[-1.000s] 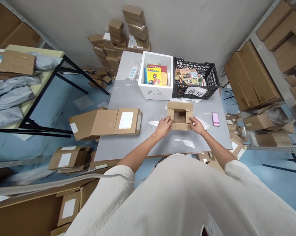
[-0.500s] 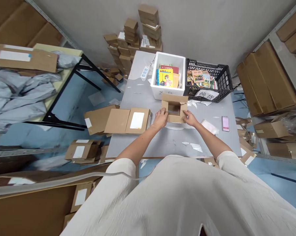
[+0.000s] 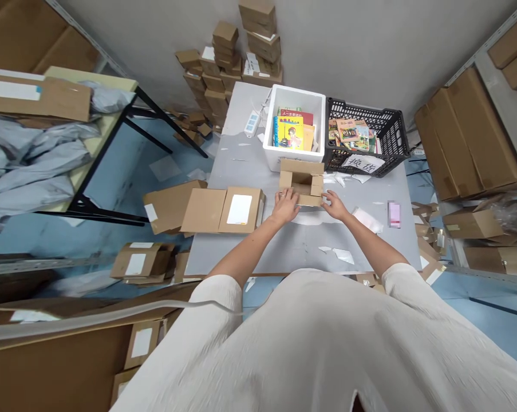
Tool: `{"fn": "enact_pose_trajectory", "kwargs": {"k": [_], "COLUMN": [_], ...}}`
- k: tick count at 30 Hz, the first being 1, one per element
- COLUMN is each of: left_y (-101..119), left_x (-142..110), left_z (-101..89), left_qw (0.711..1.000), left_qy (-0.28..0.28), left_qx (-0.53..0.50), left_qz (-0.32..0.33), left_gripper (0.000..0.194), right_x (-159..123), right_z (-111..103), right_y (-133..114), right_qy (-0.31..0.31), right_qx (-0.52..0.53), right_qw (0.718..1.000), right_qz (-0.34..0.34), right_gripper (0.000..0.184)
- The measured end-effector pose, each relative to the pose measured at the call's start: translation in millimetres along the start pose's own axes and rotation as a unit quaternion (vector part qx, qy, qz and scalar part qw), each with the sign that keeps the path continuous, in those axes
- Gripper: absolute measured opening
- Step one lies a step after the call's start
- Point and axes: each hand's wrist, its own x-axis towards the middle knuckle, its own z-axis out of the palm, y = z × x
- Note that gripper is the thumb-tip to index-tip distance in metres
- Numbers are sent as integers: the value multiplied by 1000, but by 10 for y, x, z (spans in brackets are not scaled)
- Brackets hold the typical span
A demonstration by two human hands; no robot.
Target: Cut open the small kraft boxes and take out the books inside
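Fingers of the left hand [image 3: 286,205] lie over the near left edge of a small open cardboard box [image 3: 302,186], while the right hand [image 3: 334,205] has its fingertips at the near right corner; whether either of the hands is pinching the cardboard, I cannot tell. The box is on the grey counter [image 3: 224,252], in front of the person, its flaps spread and its opening facing up. Just beyond it are a white foam box [image 3: 295,156] with books inside, a yellow-covered book [image 3: 290,134] foremost, and a black plastic crate [image 3: 393,140] of colourful booklets [image 3: 348,131], with a handwritten paper sign on its near side. Left of the left hand, a larger carton [image 3: 253,212] with a white label has a flap stretched out to the left. A white power strip [image 3: 252,123] lies left of the foam box. A pink rectangular item [image 3: 394,214] lies near the counter's right side, and torn paper scraps [image 3: 343,256] are scattered closer to the person.
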Motion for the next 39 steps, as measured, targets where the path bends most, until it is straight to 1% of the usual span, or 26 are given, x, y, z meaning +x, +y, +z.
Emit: {"fn": "enact_pose_trajectory", "kwargs": {"k": [3, 5, 10, 12, 15, 19, 23, 29, 32, 35, 39], "left_y": [160, 314, 840, 1065, 1370, 1695, 1952, 2305, 2450, 2557, 2632], "left_x": [14, 22, 38, 46, 71, 124, 169, 218, 247, 272, 294], "left_z": [35, 81, 266, 366, 536, 795, 1076, 1462, 1631, 1772, 1884], "left_qw": [999, 998, 989, 986, 985, 989, 990, 991, 988, 986, 977], "left_qy": [6, 12, 9, 3, -11, -42, -70, -119, -139, -147, -172], "left_qx": [-3, -4, -10, -12, -10, -12, -13, -30, -52, -78, -122], "left_qz": [32, 59, 146, 167, 171, 144, 121, 60, 38, 30, 14], "left_gripper": [67, 67, 64, 63, 61, 57, 60, 66, 67, 66, 57], "right_x": [-178, -342, -816, -989, -1208, -1394, -1436, -1342, -1275, -1217, -1171], "right_z": [-86, -151, -333, -412, -537, -709, -841, -912, -915, -911, -908], "right_y": [106, 231, 698, 914, 1227, 1576, 1828, 2048, 2081, 2067, 2037], "right_qy": [18, 25, 30, 29, 20, 3, -15, -37, -53, -73, -97], "right_qx": [6, 9, -1, -20, -54, -93, -117, -122, -133, -151, -168], "right_qw": [1000, 999, 997, 996, 992, 985, 979, 981, 982, 979, 973], "right_qz": [12, 24, 65, 85, 112, 143, 169, 147, 124, 113, 121], "right_gripper": [61, 59, 57, 55, 53, 53, 53, 51, 46, 45, 45]}}
